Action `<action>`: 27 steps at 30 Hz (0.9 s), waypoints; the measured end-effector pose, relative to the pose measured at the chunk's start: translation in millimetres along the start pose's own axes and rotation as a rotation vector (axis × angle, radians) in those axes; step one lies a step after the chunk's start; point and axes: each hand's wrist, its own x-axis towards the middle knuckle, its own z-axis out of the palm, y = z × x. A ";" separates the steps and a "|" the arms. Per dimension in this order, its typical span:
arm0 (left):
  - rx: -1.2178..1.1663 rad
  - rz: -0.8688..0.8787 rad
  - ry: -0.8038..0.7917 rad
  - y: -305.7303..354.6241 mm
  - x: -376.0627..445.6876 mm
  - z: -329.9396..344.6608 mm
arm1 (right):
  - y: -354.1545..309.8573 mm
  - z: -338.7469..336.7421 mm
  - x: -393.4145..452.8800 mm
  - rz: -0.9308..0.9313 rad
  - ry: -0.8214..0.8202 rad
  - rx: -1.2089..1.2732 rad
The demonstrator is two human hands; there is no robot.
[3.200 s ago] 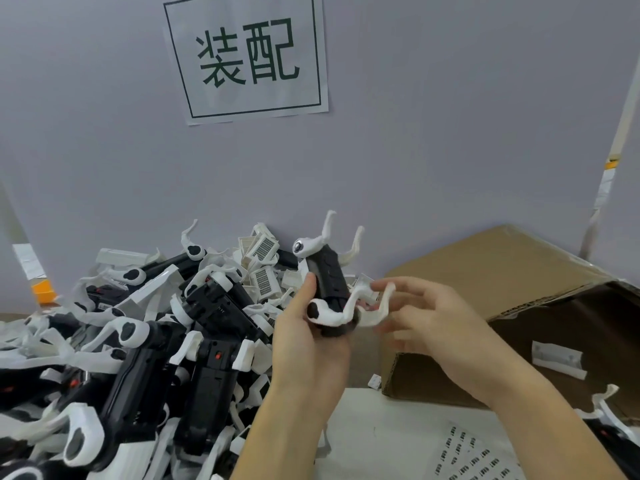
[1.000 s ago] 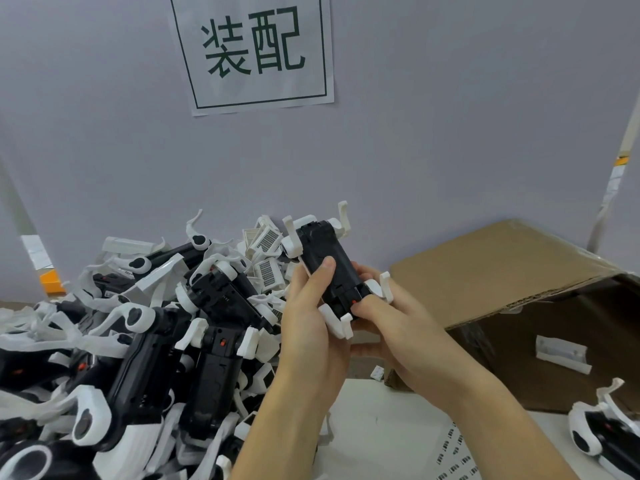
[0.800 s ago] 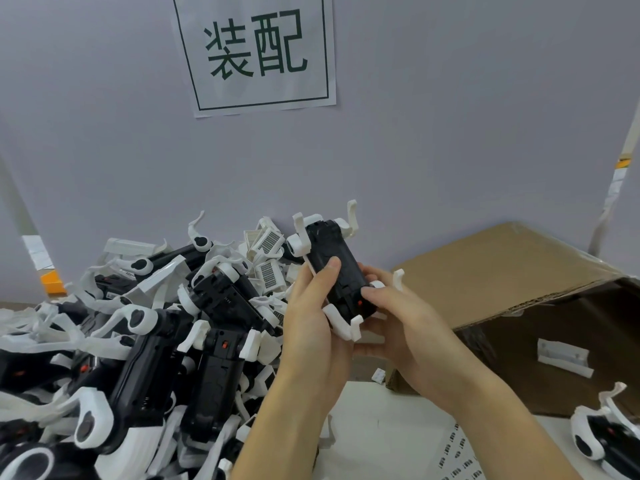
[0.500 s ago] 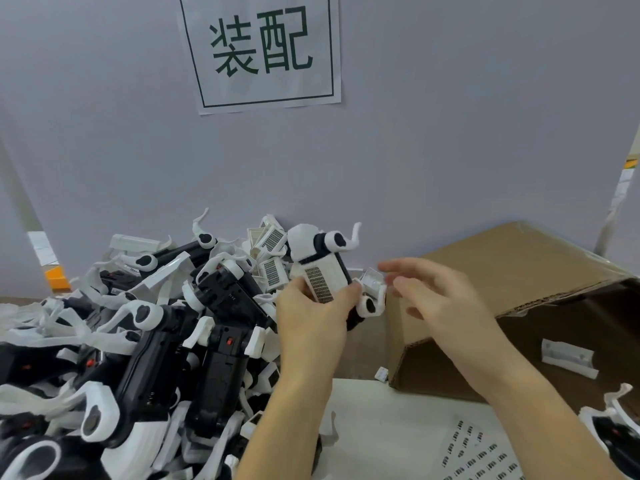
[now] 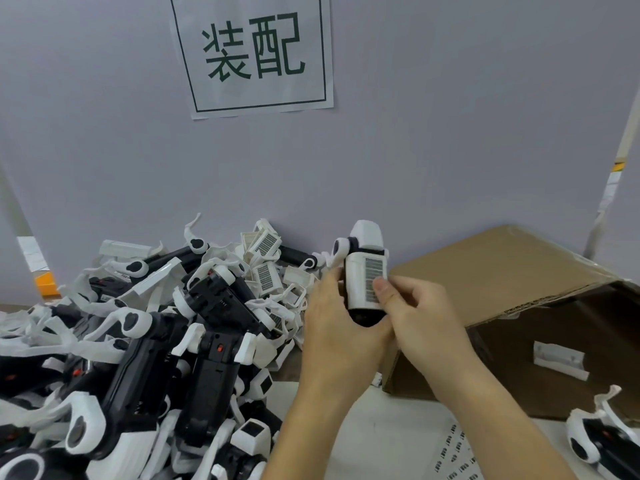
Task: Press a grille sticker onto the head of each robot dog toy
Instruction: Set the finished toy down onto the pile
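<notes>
Both hands are up in front of the wall, working on one robot dog toy (image 5: 363,271) held upright between them. The left hand (image 5: 332,327) grips it from the left side and underneath, fingers curled round the black lower end. The right hand (image 5: 420,317) is curled against the other side with its thumb (image 5: 382,289) pressed flat on the grille sticker (image 5: 374,277), a striped grey patch on the toy's white face. To the left, a big pile of toys (image 5: 156,341), black bodies with white legs, is heaped on the table (image 5: 381,434) up to the wall. Behind the hands on the right lies an open cardboard box (image 5: 502,278) on its side, a white part (image 5: 559,362) inside it. A sticker sheet (image 5: 457,455) lies on the table near the right forearm, and another toy (image 5: 602,445) sits at the lower right edge. A paper sign (image 5: 252,53) with two large characters hangs on the wall above.
</notes>
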 end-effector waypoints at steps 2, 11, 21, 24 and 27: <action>-0.115 0.006 -0.146 0.3 0.8 -5.6 | 1.5 -2.0 3.2 0.137 0.094 0.145; 0.057 0.191 -0.152 4.2 -0.2 -4.8 | 8.9 -5.3 3.8 0.077 0.081 0.010; -0.152 -0.131 -0.086 5.9 11.1 -28.4 | -8.0 -62.6 5.2 0.084 -0.144 -0.036; -0.360 -0.221 -0.133 9.1 10.8 -26.3 | -12.3 -62.6 3.8 0.084 -0.226 -0.065; -0.427 -0.242 -0.059 7.6 11.6 -26.1 | -12.2 -56.2 3.0 0.054 -0.232 -0.060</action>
